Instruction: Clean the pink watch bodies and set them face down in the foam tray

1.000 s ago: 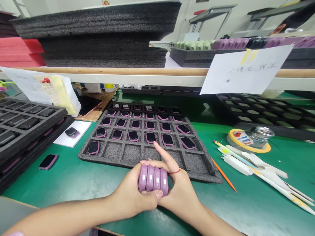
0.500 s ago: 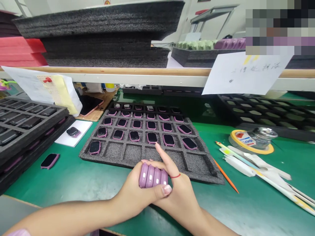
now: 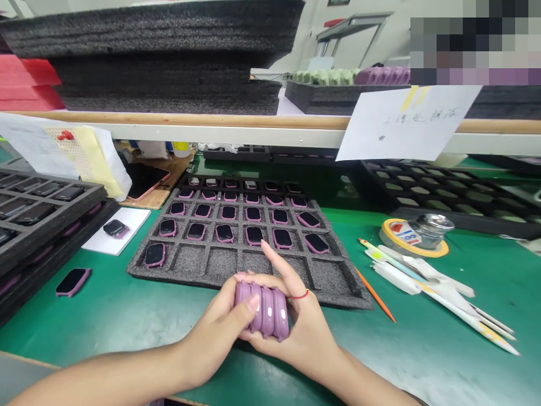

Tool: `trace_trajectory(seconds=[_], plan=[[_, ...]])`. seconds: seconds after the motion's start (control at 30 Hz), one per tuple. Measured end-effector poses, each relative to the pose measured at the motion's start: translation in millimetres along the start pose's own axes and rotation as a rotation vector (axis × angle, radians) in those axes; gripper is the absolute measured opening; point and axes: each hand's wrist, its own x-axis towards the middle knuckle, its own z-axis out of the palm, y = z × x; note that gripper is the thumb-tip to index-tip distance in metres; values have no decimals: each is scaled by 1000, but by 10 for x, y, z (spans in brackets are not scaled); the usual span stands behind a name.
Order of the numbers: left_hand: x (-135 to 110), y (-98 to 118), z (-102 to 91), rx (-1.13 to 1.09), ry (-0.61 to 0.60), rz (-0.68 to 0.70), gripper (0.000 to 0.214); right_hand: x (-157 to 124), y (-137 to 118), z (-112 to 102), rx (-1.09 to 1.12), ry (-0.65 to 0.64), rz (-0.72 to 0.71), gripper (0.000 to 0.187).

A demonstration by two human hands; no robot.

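Both hands hold a stack of several purple watch bodies (image 3: 267, 312) on edge, just in front of a dark foam tray (image 3: 249, 263). My left hand (image 3: 220, 330) wraps the stack from the left, its thumb lying across the leftmost piece. My right hand (image 3: 300, 321) cups the stack from the right and below, with the index finger stretched toward the tray. The tray's rear rows hold purple-rimmed watch bodies (image 3: 254, 233) with dark screens facing up. Its front row is bare except for one watch body (image 3: 154, 254) at the far left.
Stacked dark trays (image 3: 40, 208) stand at the left, with a loose watch body (image 3: 72, 281) on the green mat and another (image 3: 114, 228) on white paper. An orange pencil (image 3: 375, 294), white tools (image 3: 426, 279), a tape roll (image 3: 412, 239) lie at right. A shelf (image 3: 220, 120) overhangs behind.
My left thumb has slid from the bottom right of the stack up onto its leftmost piece. The stack has tilted a little, and the view has shifted slightly.
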Motion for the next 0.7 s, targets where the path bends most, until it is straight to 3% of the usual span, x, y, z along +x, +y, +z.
trace_trajectory(seconds=[0.17, 0.33, 0.53, 0.7], plan=[[-8, 19, 53, 180, 27, -8, 56, -14, -2, -19, -31, -30, -31, 101], [18, -45, 73, 206, 36, 1, 62, -24, 19, -3, -14, -9, -28, 99], [51, -72, 88, 235, 76, 23, 59, -12, 20, 14, -75, 10, -68, 83], [48, -97, 65, 239, 56, 56, 58, -15, 3, -14, -40, 15, -57, 92]])
